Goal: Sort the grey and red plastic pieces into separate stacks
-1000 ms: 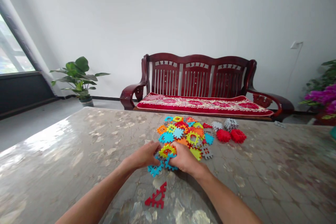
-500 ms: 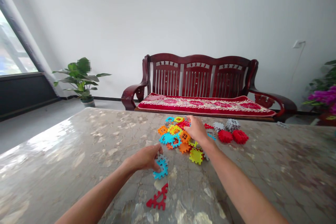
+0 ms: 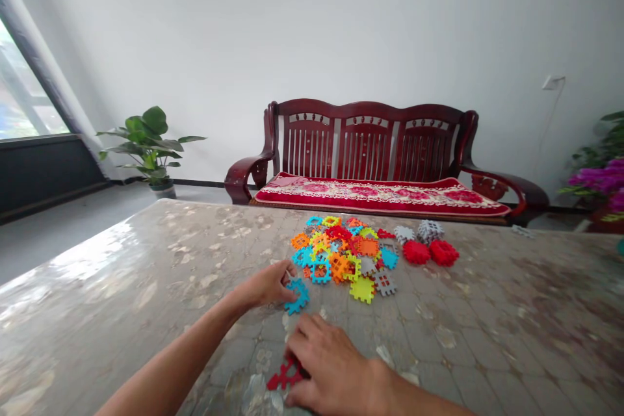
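Note:
My left hand (image 3: 273, 286) pinches a blue notched building piece (image 3: 299, 297) between thumb and fingers, just in front of the pile. My right hand (image 3: 327, 364) is down at the near part of the table, its fingers and thumb closed around the right side of a red triangular building piece (image 3: 283, 377). That hand hides part of the red piece. Beyond both hands lies a heap of mixed building pieces (image 3: 338, 266) in blue, orange, yellow, red and grey. A yellow-green square piece (image 3: 362, 290) and a grey window-like piece (image 3: 385, 283) sit at its near edge.
Right of the heap stand red stacks (image 3: 443, 252) and grey stacks (image 3: 431, 231) of pieces. The patterned tablecloth (image 3: 146, 286) covers the table. Behind it is a dark wooden bench (image 3: 365, 143) with a red cover. A potted plant (image 3: 153, 143) stands back left.
My right hand has left the heap and come back toward me to the red triangular piece. My left hand has shifted slightly forward with the blue piece.

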`<state>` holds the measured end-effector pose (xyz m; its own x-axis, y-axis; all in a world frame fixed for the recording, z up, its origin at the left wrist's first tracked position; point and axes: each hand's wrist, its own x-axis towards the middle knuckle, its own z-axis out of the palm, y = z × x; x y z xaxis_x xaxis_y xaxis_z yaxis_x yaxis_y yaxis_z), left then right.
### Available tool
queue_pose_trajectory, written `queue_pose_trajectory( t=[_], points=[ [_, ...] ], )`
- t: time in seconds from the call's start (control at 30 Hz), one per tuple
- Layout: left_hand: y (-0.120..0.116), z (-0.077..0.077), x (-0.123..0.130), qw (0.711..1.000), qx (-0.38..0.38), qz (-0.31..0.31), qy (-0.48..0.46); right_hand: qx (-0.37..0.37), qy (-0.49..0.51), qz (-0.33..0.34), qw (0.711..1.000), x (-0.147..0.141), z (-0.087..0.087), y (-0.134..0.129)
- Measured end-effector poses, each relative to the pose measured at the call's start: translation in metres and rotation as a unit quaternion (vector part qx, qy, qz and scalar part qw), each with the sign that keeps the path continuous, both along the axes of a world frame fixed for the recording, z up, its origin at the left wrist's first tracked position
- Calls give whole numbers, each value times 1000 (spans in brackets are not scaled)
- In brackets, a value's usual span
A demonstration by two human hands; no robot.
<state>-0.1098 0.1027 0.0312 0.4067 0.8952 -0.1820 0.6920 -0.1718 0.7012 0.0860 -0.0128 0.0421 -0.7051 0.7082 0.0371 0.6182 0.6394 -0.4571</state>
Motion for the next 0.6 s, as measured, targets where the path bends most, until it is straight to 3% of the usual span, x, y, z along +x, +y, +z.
queue_pose_trajectory(
  t=[0.2, 0.33, 0.6],
  points=[
    [23, 12, 5, 984, 0, 95, -153, 0, 12, -9, 1000, 1, -4, 3],
    [43, 6, 20, 964, 46, 160, -207, 20, 48, -63, 997, 12, -3, 10],
    [82, -20, 40, 951, 158, 254, -82, 122, 94, -259, 953, 47, 39, 81]
  ],
)
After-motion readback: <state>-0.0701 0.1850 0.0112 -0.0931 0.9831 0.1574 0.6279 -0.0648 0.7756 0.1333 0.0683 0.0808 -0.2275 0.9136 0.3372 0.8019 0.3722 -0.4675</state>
